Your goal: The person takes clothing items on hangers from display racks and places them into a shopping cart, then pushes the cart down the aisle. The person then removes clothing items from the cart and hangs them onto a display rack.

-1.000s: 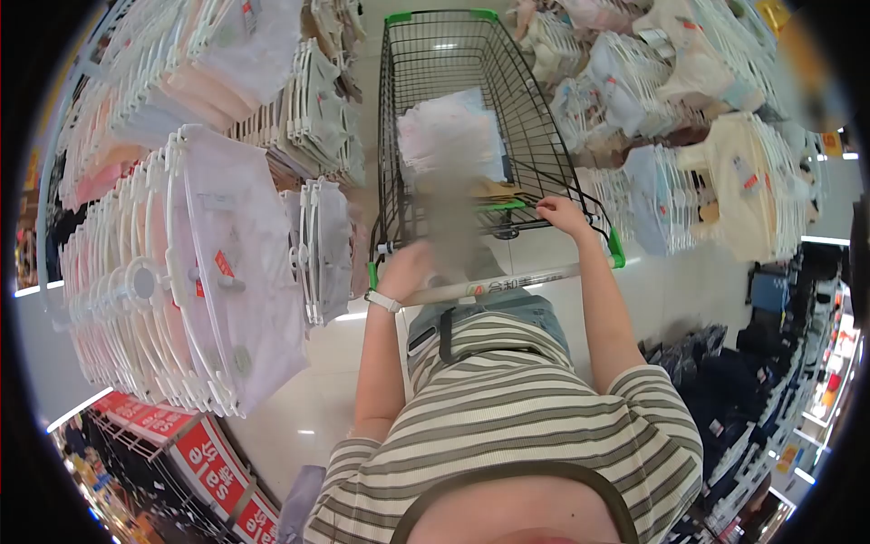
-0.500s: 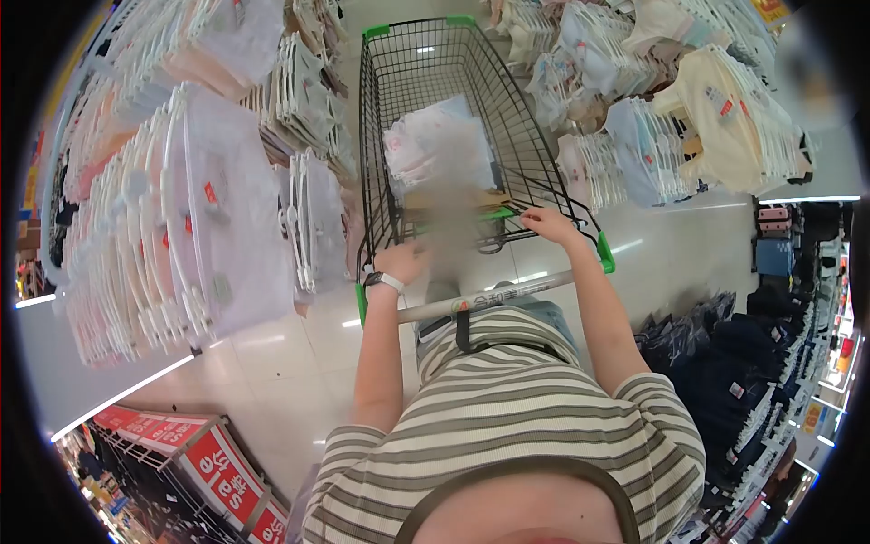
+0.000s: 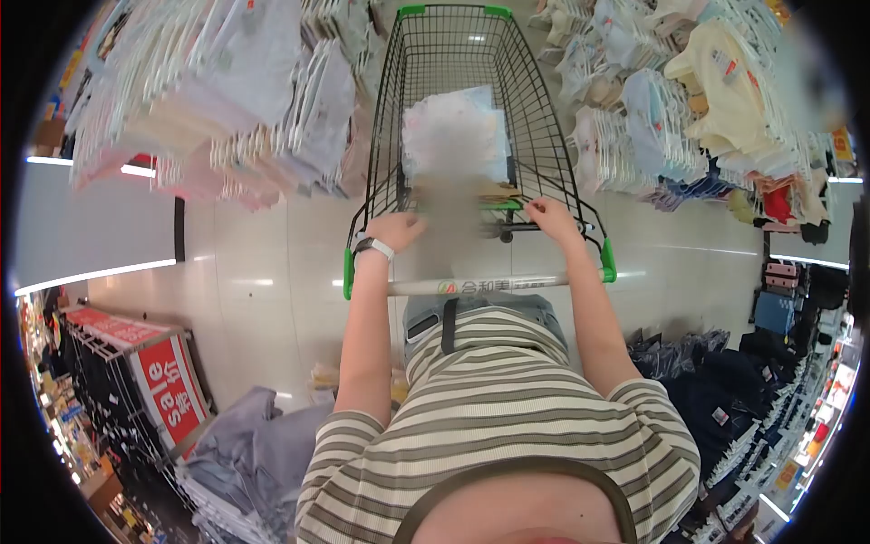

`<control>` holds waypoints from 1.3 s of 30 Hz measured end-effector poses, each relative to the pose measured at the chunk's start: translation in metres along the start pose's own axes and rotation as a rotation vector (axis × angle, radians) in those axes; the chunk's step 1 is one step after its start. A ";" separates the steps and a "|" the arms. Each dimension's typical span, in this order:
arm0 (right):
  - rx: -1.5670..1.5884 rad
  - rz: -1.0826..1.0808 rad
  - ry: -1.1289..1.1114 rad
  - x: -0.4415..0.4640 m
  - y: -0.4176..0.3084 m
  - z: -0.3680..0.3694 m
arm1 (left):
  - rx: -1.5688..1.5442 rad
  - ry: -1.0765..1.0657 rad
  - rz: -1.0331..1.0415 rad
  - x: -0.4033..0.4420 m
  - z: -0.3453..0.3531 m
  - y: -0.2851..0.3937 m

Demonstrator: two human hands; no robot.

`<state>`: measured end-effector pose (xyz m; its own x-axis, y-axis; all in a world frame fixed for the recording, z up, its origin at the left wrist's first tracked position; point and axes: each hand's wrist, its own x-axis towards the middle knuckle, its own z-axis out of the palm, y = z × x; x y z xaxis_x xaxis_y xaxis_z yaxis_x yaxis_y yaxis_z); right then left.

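A black wire shopping cart [image 3: 549,136] with green corner pieces stands in front of me. My left hand [image 3: 397,231], with a watch [image 3: 373,246] at the wrist, is closed at the basket's rear edge; a blurred patch covers part of its fingertips. On the other side of that edge, my right hand [image 3: 549,220] has its fingers curled by the green strip [image 3: 504,207]. The grey push handle [image 3: 535,280] passes beneath my forearms. Inside the basket lies a pale, pinkish-white and light blue pack or garment [image 3: 489,122], partly blurred, with something brown below it.
Racks of pale baby clothes on hangers [image 3: 263,72] line the left, and more hang on the right [image 3: 662,118]. Dark garments [image 3: 725,390] are at the lower right. A red sale sign [image 3: 168,385] and grey-lilac clothes [image 3: 254,444] stand at the lower left. Tiled floor [image 3: 263,245] shows between.
The left racks have shifted up in view, and the cart now points straighter ahead. Grey-lilac clothes have appeared at the lower left. Both hands remain at the basket's rear edge.
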<state>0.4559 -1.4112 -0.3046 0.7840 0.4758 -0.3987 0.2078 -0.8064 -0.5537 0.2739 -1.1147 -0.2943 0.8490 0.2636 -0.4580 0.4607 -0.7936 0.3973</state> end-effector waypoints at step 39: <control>0.011 -0.060 0.054 -0.178 0.082 0.049 | -0.076 0.140 -0.079 -0.215 0.151 0.045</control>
<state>0.3047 -1.5447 -0.3144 0.8008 0.5031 -0.3249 0.2488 -0.7730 -0.5836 0.0730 -1.2901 -0.2974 0.8348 0.4011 -0.3771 0.5408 -0.7253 0.4260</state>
